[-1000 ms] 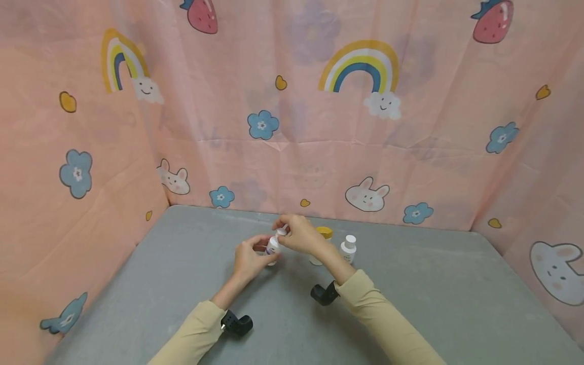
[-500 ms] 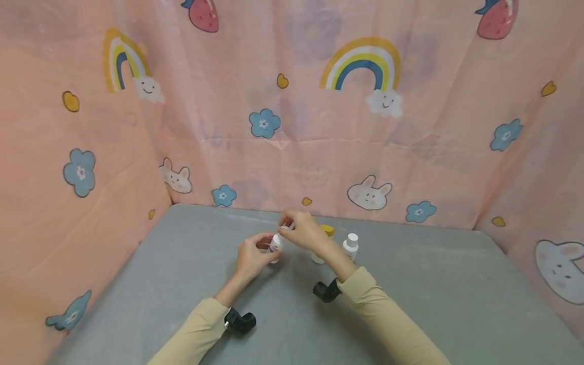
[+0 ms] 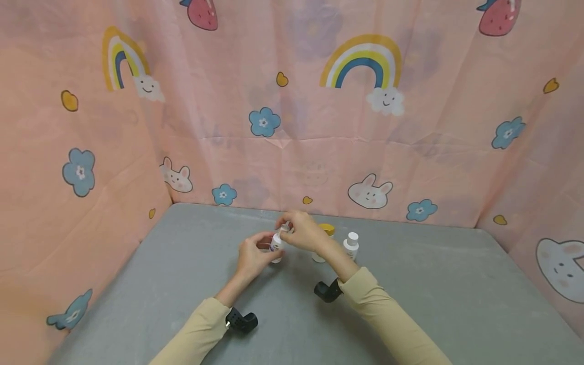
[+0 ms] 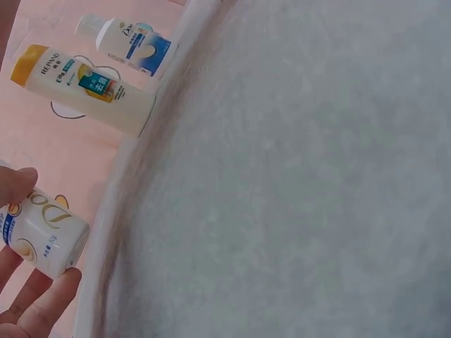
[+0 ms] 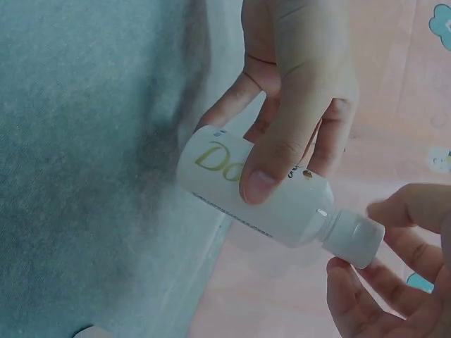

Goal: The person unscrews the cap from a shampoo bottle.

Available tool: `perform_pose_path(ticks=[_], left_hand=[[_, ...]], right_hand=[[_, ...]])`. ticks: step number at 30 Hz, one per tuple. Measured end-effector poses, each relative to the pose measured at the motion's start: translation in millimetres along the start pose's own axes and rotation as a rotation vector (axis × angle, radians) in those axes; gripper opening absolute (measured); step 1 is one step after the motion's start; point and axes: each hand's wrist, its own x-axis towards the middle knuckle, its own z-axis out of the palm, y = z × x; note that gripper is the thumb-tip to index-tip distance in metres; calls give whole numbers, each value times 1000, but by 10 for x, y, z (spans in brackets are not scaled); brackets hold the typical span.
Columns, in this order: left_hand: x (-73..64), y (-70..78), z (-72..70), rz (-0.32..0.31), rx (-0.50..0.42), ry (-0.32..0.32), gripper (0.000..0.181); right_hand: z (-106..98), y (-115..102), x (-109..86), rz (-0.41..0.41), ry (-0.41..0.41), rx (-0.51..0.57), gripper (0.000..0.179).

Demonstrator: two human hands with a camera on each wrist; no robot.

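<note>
Centrally, small white bottle (image 3: 276,245): held slightly tilted between the left hand (image 3: 252,256) and the right hand (image 3: 302,233), at the far part of the grey table (image 3: 456,294); gold lettering beginning "Do" is shown on its side. Whether the table is touched by its base cannot be told.

Left hand: wrapped about the body of the bottle; the thumb is laid across the lettered side, and the fingers are placed behind and beneath.

Right hand: closed narrowly about the white cap (image 5: 354,238), which is pinched between the fingertips and thumb.

White cap: seen seated on the neck of the held bottle; how tightly it is fastened cannot be told.

Yellow-capped bottle lettered "REPAND" (image 4: 88,88): stood upright on the table, near the held bottle and partly hidden in the head view by the right hand and wrist. A green and yellow panel is borne on its front.

Second white bottle (image 3: 351,245): stood upright just beside the yellow-capped bottle, its own white cap in place; its lower part is crossed by the right forearm in the head view, and a blue area is seen on its label.

Wrists: covered by beige sleeves (image 3: 388,314) to just above the hands; a black camera (image 3: 242,321) is mounted at each.

Backdrop: formed by pink cloth (image 3: 219,91), printed with rainbows (image 3: 360,61), rabbits (image 3: 370,192), strawberries (image 3: 202,13) and blue flowers (image 3: 264,122).
</note>
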Motion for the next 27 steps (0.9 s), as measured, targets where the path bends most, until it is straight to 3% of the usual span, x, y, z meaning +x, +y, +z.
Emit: perform_pose_path(ticks=[6,11,20,27], left_hand=[[-6,29,19,-10,-5,-3,38],[2,53,25,-15,3,-7,39],[1,38,17,-5,7,-15,41],[-1,20,11,-16,10,-13,41]], right_hand=[[3,-22,-9,62,53,14,24],[10,-23,-14,124,59,-5,19],[-19,-12,-21,94,28,32,7],[-42,-6,-20,71,-1,30,9]])
